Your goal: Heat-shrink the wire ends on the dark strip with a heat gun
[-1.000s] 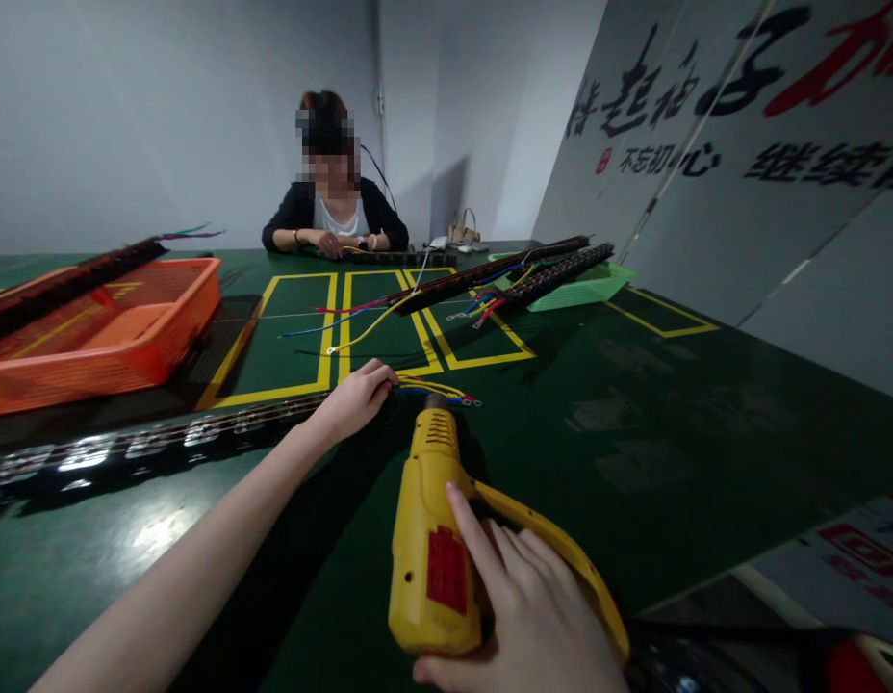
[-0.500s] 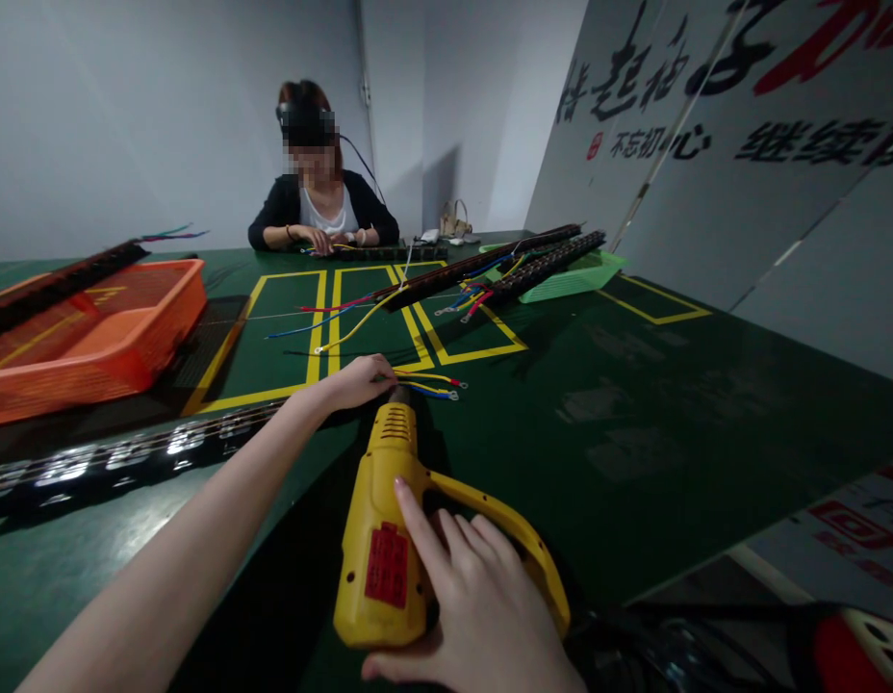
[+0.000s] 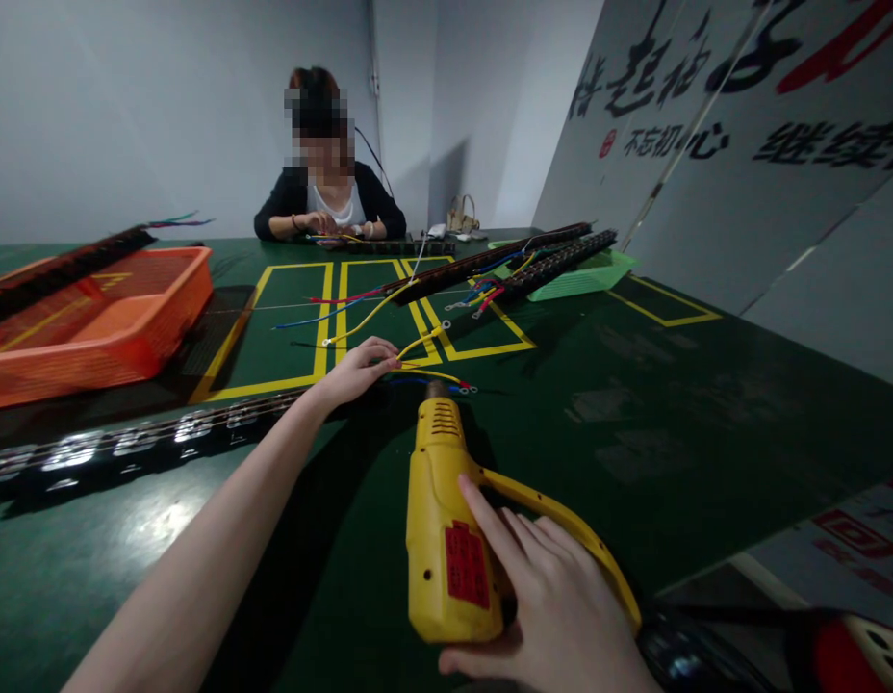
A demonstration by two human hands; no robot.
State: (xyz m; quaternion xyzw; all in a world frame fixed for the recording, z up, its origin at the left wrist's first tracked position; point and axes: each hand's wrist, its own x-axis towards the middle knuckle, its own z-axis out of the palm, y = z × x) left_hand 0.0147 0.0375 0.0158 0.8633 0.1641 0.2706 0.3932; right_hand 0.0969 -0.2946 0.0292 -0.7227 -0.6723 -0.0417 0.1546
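Note:
My right hand (image 3: 540, 587) is wrapped round the handle of a yellow heat gun (image 3: 446, 520), its index finger stretched along the body. The gun's nozzle points away from me, close to the wire ends on the table. Between the fingertips of my left hand (image 3: 360, 371) is a yellow wire (image 3: 422, 339), pinched and lifted, with a ring terminal at its tip. Beneath it lie another yellow wire with a red sleeve (image 3: 446, 375) and a blue wire (image 3: 418, 382). These wires come from a long black harness strip (image 3: 193, 430) that runs to the left under my left wrist.
An orange basket (image 3: 179, 308) with a dark strip across it stands at left. More wired strips (image 3: 497, 265) lean on a green tray (image 3: 583, 274) beyond my hands. Across the green table (image 3: 670, 404), a person (image 3: 331, 192) handles another strip. Yellow tape (image 3: 482, 353) marks rectangles.
My left fingers have raised one yellow wire away from the others. The heat gun in my right hand has shifted to the right, its nozzle farther from my left hand.

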